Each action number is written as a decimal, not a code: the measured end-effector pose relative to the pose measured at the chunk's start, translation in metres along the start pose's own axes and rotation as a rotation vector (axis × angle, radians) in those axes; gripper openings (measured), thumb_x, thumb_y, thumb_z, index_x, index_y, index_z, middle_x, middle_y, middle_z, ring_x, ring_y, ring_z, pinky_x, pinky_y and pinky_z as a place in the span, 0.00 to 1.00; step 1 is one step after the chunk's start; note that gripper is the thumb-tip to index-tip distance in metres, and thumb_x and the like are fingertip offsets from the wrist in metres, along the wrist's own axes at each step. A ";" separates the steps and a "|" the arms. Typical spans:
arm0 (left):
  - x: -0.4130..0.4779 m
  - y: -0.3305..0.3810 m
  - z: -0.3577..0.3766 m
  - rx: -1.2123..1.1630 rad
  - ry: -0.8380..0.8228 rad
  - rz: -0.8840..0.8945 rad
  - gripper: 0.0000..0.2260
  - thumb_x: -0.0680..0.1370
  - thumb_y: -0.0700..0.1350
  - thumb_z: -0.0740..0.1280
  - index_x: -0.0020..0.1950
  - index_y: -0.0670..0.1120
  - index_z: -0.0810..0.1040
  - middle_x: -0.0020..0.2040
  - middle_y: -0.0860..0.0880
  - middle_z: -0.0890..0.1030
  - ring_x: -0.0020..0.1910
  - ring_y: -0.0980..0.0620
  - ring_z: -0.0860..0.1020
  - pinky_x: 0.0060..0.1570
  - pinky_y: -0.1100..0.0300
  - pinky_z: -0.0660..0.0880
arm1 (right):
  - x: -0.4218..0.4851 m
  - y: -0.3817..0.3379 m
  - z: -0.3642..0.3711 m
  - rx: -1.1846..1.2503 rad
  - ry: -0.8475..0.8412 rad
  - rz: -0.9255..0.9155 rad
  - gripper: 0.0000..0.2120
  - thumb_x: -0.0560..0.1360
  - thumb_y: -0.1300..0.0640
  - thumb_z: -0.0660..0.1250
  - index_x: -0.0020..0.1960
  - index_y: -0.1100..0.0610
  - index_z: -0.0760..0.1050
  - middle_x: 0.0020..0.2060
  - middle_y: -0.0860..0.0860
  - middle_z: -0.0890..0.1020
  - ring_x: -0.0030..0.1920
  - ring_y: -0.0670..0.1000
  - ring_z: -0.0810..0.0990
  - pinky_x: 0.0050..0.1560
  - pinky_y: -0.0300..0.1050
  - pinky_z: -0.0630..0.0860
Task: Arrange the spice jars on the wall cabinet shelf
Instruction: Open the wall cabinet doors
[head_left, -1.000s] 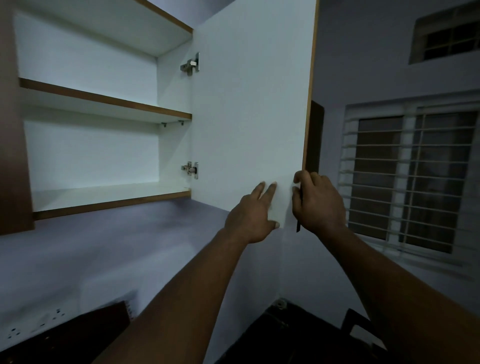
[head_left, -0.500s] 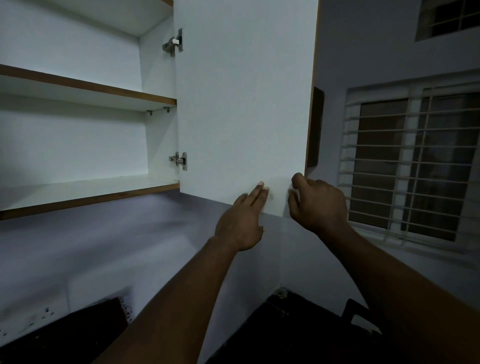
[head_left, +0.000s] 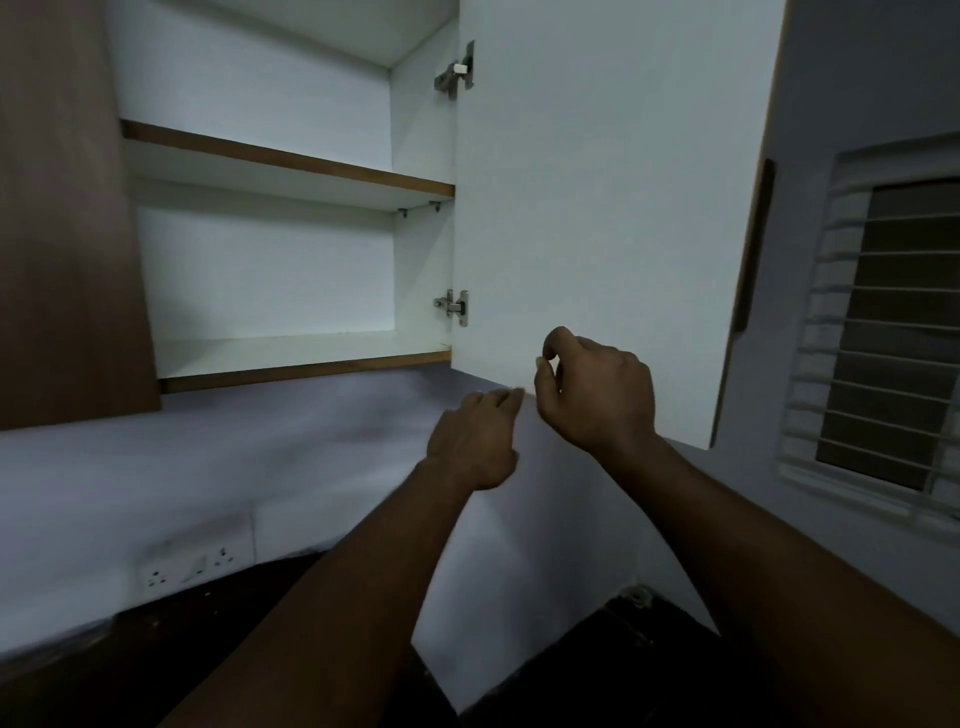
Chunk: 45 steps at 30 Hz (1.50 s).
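Reaching the open cabinet door (head_left: 597, 182), left hand (head_left: 472, 441) flat-fingered, right hand (head_left: 597, 395) curled, empty.

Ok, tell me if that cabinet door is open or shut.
Open. The cabinet door stands swung out on its hinges, inner face toward the camera, lower shelf exposed.

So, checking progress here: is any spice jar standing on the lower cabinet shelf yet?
No, the lower shelf shows only bare white board up to the open door.
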<state>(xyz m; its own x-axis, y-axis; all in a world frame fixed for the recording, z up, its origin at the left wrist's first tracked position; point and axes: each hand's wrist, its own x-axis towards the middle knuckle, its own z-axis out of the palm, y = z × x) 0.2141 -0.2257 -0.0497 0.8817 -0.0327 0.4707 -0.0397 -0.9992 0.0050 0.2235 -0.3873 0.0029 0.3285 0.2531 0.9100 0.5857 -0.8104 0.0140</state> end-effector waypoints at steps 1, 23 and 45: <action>-0.004 -0.013 -0.002 0.033 0.000 -0.047 0.37 0.78 0.52 0.72 0.83 0.50 0.58 0.80 0.47 0.66 0.77 0.41 0.66 0.68 0.41 0.72 | 0.002 -0.008 0.005 0.037 -0.024 -0.004 0.07 0.78 0.49 0.65 0.49 0.53 0.77 0.35 0.48 0.82 0.32 0.55 0.79 0.33 0.42 0.70; -0.126 -0.248 -0.151 1.108 -0.238 -0.302 0.13 0.81 0.48 0.62 0.60 0.47 0.82 0.58 0.47 0.81 0.66 0.42 0.71 0.71 0.41 0.63 | 0.031 -0.285 0.141 0.870 -0.546 -0.099 0.05 0.74 0.51 0.68 0.43 0.51 0.80 0.39 0.47 0.83 0.41 0.52 0.82 0.44 0.49 0.82; -0.188 -0.204 -0.198 1.143 0.046 -0.104 0.20 0.79 0.53 0.55 0.52 0.45 0.82 0.57 0.44 0.79 0.66 0.41 0.69 0.67 0.39 0.63 | -0.028 -0.358 0.132 1.739 -0.450 0.069 0.06 0.75 0.51 0.73 0.46 0.53 0.79 0.39 0.46 0.85 0.42 0.47 0.84 0.45 0.49 0.81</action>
<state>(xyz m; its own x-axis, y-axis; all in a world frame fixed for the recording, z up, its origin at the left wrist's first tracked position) -0.0363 -0.0108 0.0359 0.8367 0.0290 0.5470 0.5032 -0.4349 -0.7468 0.1027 -0.0348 -0.0822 0.3655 0.5963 0.7148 0.4931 0.5272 -0.6920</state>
